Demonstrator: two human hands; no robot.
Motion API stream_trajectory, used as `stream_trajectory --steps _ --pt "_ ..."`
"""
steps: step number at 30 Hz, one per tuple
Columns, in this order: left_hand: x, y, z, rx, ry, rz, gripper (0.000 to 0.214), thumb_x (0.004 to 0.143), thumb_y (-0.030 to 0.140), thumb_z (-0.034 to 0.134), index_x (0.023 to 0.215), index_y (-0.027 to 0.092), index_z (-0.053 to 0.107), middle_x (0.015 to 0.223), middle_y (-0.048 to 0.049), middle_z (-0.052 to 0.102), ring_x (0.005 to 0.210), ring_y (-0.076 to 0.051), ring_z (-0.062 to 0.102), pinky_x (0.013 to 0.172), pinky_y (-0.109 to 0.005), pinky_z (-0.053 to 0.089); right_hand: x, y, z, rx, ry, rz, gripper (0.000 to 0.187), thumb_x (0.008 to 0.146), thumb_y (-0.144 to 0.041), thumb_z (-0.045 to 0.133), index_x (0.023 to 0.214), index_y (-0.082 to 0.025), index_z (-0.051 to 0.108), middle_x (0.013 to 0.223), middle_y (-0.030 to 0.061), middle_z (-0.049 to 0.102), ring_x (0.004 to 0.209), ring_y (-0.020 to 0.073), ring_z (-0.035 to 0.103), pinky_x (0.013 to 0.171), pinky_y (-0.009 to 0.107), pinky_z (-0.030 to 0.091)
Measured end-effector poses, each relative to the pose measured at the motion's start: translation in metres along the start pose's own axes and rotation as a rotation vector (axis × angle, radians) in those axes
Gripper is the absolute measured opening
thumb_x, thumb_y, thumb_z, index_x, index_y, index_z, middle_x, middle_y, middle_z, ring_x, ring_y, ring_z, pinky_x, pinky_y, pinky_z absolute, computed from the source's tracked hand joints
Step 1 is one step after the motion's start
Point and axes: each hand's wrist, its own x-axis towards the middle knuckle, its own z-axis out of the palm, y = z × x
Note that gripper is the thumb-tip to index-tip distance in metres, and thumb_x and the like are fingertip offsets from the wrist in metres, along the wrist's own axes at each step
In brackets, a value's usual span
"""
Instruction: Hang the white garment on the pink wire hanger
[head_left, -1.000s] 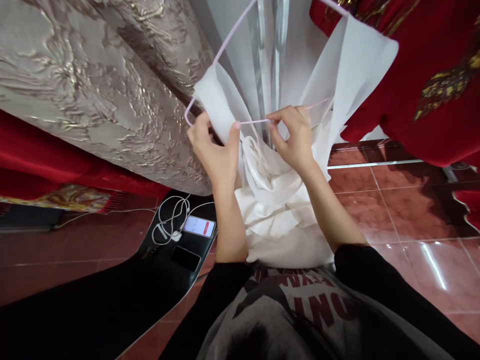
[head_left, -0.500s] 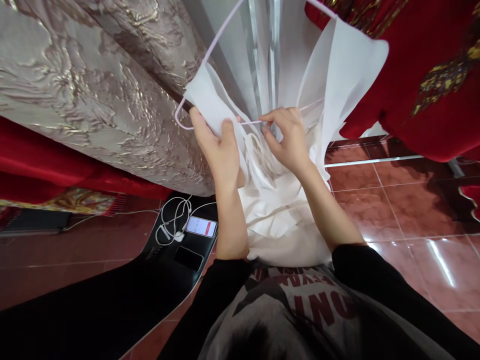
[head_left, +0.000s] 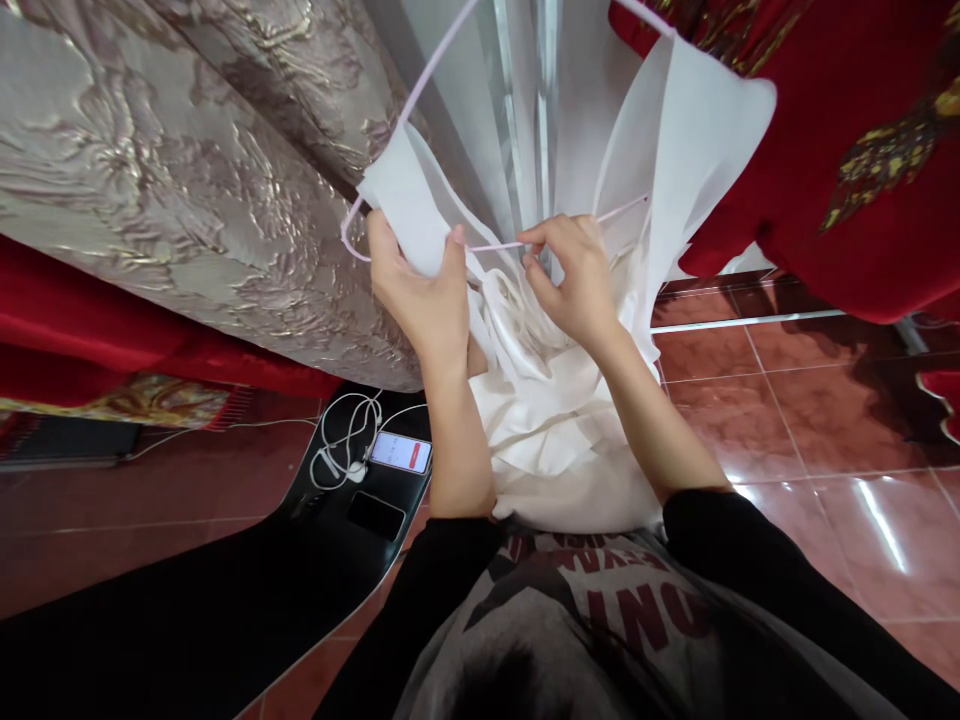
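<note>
Hanger bar (head_left: 495, 245) ran crosswise before us, white cloth (head_left: 555, 430) draped on it. Our left hand (head_left: 420, 295) pinched cloth at its left corner; our right hand (head_left: 577, 285), closer to mid-bar, pinched the wire itself.

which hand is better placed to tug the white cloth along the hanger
Probably the left hand: it grips the white cloth at the hanger corner, while the right hand pinches the bar.
</note>
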Motion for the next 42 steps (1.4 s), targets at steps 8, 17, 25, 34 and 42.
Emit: stream_trajectory --steps 8,17,25,34,42 --pt "-0.007 -0.013 0.007 0.053 0.008 0.024 0.033 0.079 0.019 0.075 0.098 0.023 0.049 0.096 -0.0012 0.060 0.098 -0.025 0.062 0.095 -0.042 0.051 -0.001 0.003 0.000 -0.031 0.033 -0.008 0.028 0.099 -0.047 0.040 0.107 -0.029 0.060 0.096 0.0046 0.062 0.099 0.0201 0.049 0.102 0.047 0.040" --pt "-0.007 -0.006 0.001 -0.079 0.003 0.025 0.034 0.080 0.021 0.074 0.100 0.023 0.048 0.105 -0.0034 0.061 0.108 -0.025 0.061 0.103 -0.044 0.050 -0.001 -0.007 -0.004 -0.059 0.079 -0.051 0.030 0.102 -0.045 0.041 0.102 -0.024 0.063 0.092 0.0028 0.064 0.093 0.0170 0.053 0.095 0.041 0.043" --pt "0.019 0.040 -0.014 -0.202 -0.145 -0.019 0.023 0.082 0.036 0.070 0.097 0.029 0.054 0.096 -0.0006 0.066 0.100 -0.027 0.068 0.101 -0.047 0.052 0.005 -0.001 -0.007 -0.052 0.063 -0.013 0.031 0.100 -0.050 0.042 0.094 -0.026 0.062 0.090 0.0026 0.064 0.091 0.0173 0.052 0.096 0.042 0.044" --pt "0.088 -0.027 -0.043 -0.443 -0.175 -0.211 0.043 0.065 0.047 0.074 0.100 0.038 0.051 0.124 0.0025 0.067 0.147 -0.028 0.036 0.117 -0.056 0.041 0.005 -0.003 -0.014 -0.010 0.050 0.000 0.031 0.099 -0.051 0.044 0.092 -0.028 0.063 0.090 0.0030 0.065 0.090 0.0187 0.053 0.095 0.044 0.045" --pt "0.005 -0.073 -0.023 -0.414 0.127 -0.542 0.047 0.093 0.041 0.035 0.134 0.020 0.025 0.155 -0.0123 0.037 0.152 -0.019 0.026 0.126 -0.050 0.027 0.003 -0.005 -0.009 -0.044 0.027 -0.016 0.027 0.100 -0.047 0.042 0.099 -0.028 0.062 0.095 0.0025 0.065 0.093 0.0171 0.053 0.095 0.041 0.045"
